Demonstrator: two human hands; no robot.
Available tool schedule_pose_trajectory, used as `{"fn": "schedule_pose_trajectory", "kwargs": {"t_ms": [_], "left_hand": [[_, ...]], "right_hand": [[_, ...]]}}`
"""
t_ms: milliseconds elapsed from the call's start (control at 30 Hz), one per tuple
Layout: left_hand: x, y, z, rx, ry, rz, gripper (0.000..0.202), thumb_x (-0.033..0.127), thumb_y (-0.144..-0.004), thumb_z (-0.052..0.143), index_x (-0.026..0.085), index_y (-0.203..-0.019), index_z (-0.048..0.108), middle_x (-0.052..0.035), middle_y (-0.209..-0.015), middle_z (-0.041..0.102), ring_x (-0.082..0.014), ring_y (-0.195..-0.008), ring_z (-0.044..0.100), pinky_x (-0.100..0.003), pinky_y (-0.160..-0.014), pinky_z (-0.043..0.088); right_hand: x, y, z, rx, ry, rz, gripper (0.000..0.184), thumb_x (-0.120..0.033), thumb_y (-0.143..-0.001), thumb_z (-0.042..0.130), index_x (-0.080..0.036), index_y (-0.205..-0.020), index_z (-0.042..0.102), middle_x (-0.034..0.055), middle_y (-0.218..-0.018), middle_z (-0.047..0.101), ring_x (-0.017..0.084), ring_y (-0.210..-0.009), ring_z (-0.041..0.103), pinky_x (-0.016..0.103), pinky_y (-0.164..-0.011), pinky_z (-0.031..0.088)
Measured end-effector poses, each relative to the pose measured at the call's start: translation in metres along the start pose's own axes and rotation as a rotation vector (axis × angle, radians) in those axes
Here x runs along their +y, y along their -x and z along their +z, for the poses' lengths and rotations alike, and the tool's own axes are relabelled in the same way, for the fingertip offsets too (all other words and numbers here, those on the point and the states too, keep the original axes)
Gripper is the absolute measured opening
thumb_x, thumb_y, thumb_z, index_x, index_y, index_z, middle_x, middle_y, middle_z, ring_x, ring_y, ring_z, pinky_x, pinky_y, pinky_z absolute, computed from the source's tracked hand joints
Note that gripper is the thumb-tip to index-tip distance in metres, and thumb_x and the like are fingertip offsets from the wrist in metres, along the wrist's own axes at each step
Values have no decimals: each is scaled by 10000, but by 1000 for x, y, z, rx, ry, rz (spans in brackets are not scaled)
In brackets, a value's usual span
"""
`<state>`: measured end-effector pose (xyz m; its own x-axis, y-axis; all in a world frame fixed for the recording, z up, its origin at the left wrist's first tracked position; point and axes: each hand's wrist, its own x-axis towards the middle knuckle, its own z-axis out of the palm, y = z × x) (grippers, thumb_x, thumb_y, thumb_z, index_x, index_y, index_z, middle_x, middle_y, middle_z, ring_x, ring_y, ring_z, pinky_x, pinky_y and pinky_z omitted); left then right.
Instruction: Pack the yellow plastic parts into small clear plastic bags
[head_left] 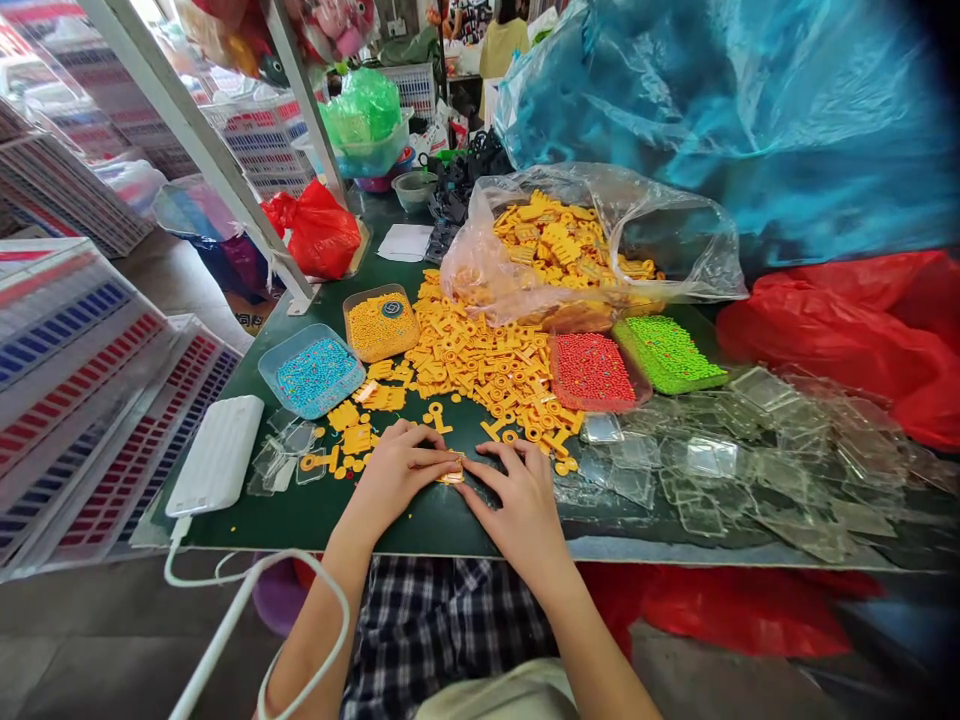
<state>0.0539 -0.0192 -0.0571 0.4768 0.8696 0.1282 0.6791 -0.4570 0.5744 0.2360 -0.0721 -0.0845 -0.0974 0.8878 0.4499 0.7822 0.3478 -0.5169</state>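
My left hand [396, 470] and my right hand [517, 500] rest side by side on the dark green table [315, 510] near its front edge. Their fingertips meet on a small orange plastic piece [452, 470], pinching and pressing it flat between them. Just beyond the hands lies a spread of loose orange plastic parts [480, 365]. A clear bag [570, 250] full of more orange parts sits behind that pile. Small clear plastic sleeves [289, 450] lie left of my left hand.
Trays of small beads stand around the pile: blue [311, 372], yellow [380, 322], red [592, 370], green [667, 352]. A white power bank [217, 455] with its cable lies at the left. Clear plastic lids [750, 450] cover the right side. Red bags [862, 330] and stacked cases [82, 380] flank the table.
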Motion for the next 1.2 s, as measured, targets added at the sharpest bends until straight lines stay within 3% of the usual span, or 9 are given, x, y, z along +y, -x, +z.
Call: {"fn": "schedule_pose_trajectory", "kwargs": {"t_ms": [267, 433, 600, 767, 867, 1000, 1100, 1200], "left_hand": [[-1, 3, 7, 65, 65, 36, 247, 452, -919, 559, 343, -949, 778, -28, -956, 688, -207, -885, 487, -344, -804, 460], [1, 2, 6, 204, 102, -28, 302, 482, -919, 551, 292, -946, 784, -28, -966, 726, -212, -896, 527, -348, -820, 476], [6, 2, 11, 168, -9, 73, 299, 424, -952, 524, 288, -895, 785, -8, -971, 758, -204, -875, 567, -367, -830, 444], [9, -5, -2, 337, -157, 33, 294, 408, -947, 547, 265, -835, 777, -8, -796, 755, -177, -739, 609, -320, -727, 459], [-5, -27, -30, 467, -248, -65, 336, 461, -913, 580, 222, -767, 766, -28, -662, 695, -179, -636, 574, -335, -695, 431], [-33, -75, -73, 616, -414, -253, 353, 474, -898, 581, 198, -770, 760, -44, -606, 636, -226, -706, 581, -400, -809, 391], [-32, -112, -84, 526, -477, -254, 340, 418, -923, 547, 152, -886, 756, -100, -734, 701, -284, -845, 609, -419, -818, 401], [4, -137, -65, 391, -424, -51, 288, 368, -938, 534, 162, -932, 735, -88, -926, 741, -234, -875, 625, -350, -802, 434]], "right_hand": [[0, 0, -1, 4, 0, -11, 150, -330, -841, 691, -280, -971, 746, 46, -1062, 673, 258, -1001, 460, 430, -898, 421], [1, 0, 0, 8, -11, -18, 145, -344, -845, 685, -265, -949, 747, 48, -1064, 675, 257, -1002, 455, 434, -907, 413], [1, -1, 0, 26, -19, -12, 134, -338, -840, 691, -255, -931, 744, 51, -1046, 677, 263, -993, 456, 434, -890, 419], [-1, -1, -2, 27, -48, -8, 147, -335, -862, 662, -249, -961, 729, 55, -1043, 669, 258, -998, 460, 444, -904, 424], [-2, -1, -3, 46, -75, 3, 144, -324, -885, 631, -237, -955, 720, 60, -1021, 665, 254, -999, 462, 443, -905, 429], [-4, -3, -4, 56, -114, 21, 107, -285, -882, 631, -223, -926, 706, 57, -992, 658, 245, -992, 472, 436, -900, 432], [-4, -4, -5, 51, -138, 45, 91, -271, -876, 634, -230, -931, 694, 47, -987, 655, 240, -990, 484, 427, -888, 441], [-4, -5, -5, 49, -146, 63, 125, -265, -881, 621, -239, -989, 676, 42, -988, 657, 236, -985, 492, 417, -882, 451]]}}
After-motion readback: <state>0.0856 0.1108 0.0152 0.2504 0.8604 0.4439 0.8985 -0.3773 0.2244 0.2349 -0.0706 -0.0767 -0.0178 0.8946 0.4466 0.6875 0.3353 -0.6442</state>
